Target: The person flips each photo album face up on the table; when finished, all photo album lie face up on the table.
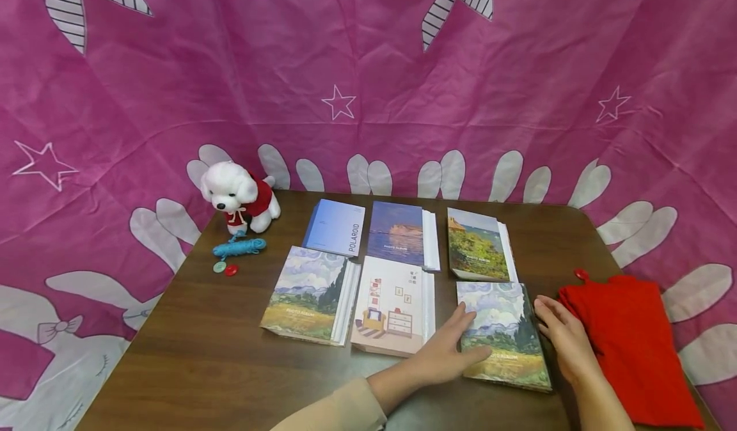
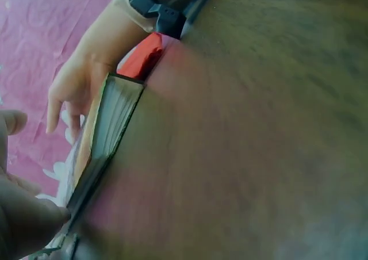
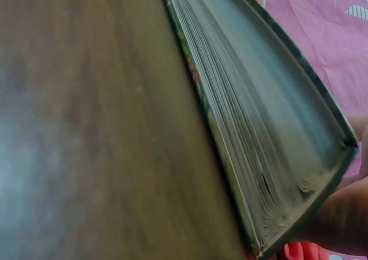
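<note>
A photo album with a painted landscape cover [image 1: 503,332] lies face up near the table's front right. My left hand [image 1: 446,348] is at its left side, the thumb extended over the cover and the fingertips at the left edge. On the opposite side is my right hand [image 1: 567,338], its fingers stretched loosely beside the album's right edge. In the left wrist view the album's page edges [image 2: 121,107] show between the left hand [image 2: 26,214] and the right hand [image 2: 83,87]. The right wrist view has the pages [image 3: 247,110] up close, with the right hand [image 3: 339,214] by the spine.
Several other albums lie left and behind: a white one [image 1: 388,306], another landscape one [image 1: 308,293], a blue one [image 1: 336,226], a sea-cliff one [image 1: 397,233] and a hillside one [image 1: 478,245]. Red cloth [image 1: 639,354] lies right; a plush dog [image 1: 244,197], blue yarn [image 1: 238,247] and buttons [image 1: 231,270] left.
</note>
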### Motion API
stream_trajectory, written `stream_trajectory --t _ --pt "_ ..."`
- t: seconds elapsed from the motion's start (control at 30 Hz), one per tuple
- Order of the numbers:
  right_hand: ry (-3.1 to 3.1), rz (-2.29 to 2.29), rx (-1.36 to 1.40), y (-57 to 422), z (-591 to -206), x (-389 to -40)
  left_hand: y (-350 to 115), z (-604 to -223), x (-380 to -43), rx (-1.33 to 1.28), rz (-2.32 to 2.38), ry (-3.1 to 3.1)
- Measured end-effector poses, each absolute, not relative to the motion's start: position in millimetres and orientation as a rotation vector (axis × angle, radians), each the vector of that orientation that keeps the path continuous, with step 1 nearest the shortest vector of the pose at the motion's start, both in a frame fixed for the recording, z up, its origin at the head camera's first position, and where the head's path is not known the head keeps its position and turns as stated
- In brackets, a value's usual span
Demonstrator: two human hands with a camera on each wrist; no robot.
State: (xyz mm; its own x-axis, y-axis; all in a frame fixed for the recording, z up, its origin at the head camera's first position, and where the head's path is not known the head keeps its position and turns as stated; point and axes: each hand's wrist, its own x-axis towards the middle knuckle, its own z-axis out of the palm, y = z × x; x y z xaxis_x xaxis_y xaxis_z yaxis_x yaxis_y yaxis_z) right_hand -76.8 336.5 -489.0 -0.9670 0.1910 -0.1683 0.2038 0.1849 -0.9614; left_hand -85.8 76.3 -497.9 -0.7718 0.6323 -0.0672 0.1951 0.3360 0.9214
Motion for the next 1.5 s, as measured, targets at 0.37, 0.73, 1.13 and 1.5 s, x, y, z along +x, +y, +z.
stream_trajectory --t 0.37,0.73,1.13,1.5 --pt "2.126 -2.272 0.257 339 -494 -78 81 -502 -86 0.69 1.543 2.158" --pt "2.023 -2.493 0.291 317 -458 -82 94 -497 -82 0.567 1.602 2.087" --pt "2.239 -2.427 0.267 285 -467 -78 79 -469 -84 0.602 1.846 1.901" --pt "2.386 -1.855 0.113 271 -476 -83 53 -451 -75 0.544 1.886 2.022"
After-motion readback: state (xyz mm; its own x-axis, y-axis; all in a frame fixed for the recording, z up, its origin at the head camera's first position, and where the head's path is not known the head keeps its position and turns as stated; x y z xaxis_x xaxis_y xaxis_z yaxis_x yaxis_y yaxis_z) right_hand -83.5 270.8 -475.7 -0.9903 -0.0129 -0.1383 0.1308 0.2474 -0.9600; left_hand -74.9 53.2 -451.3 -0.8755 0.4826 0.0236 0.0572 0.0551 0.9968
